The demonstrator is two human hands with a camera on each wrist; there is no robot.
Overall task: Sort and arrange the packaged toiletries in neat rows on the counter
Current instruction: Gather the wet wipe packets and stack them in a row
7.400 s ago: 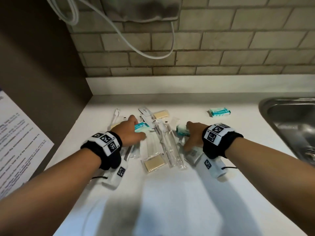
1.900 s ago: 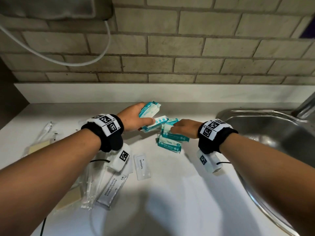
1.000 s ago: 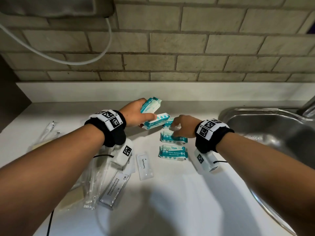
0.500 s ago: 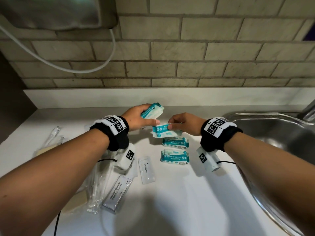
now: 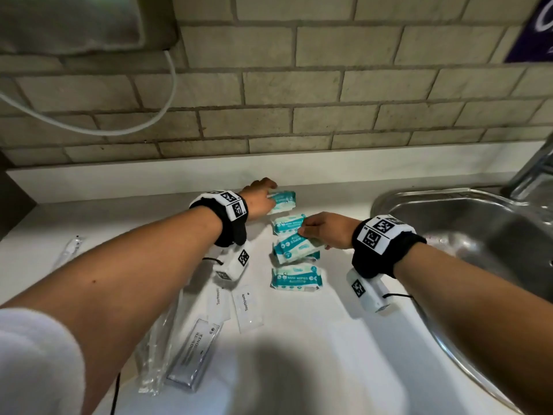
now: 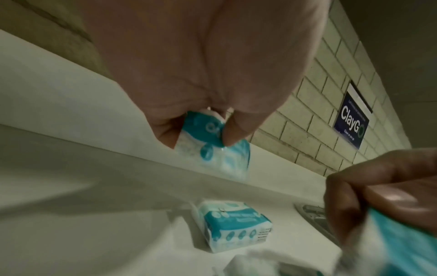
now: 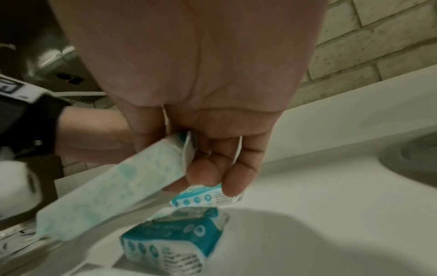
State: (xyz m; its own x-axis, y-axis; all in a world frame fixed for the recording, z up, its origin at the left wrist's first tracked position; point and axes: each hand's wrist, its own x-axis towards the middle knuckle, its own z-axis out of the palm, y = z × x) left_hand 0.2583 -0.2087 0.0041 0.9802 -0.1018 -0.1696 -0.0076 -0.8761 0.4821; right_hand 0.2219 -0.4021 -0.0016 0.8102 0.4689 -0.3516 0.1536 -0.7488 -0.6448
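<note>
At the back of the white desk, close to the low white upstand, we see the left hand stretched forward, thumb and fingers pinching one end of a small teal-and-white soft plastic pack of wipes; the left wrist view shows that pack clamped between thumb and fingertip, and we cannot tell whether it touches the desk. The right hand reaches in from the sink side with its fingers curled round the end of a second teal-and-white wipes pack, tilted above the others; in the right wrist view this pack runs slantwise out of the fingers. Just behind it a third teal wipes pack lies on the desk, partly covered by the right fingertips. Nearest us a fourth pack printed "MINI WIPES" lies flat, and together they make a rough column running away from us.

Another pack under the tilted one is mostly hidden. The wrist views are blurred, so the small print is unreadable.

Left of the column lie two flat white sachets marked "Toothpaste", a clear rectangular sachet with dark lettering partly under the left forearm, and clear wrapped items we cannot identify. A steel sink sits at the right, a grey brick wall behind with a white cable looping across it.
</note>
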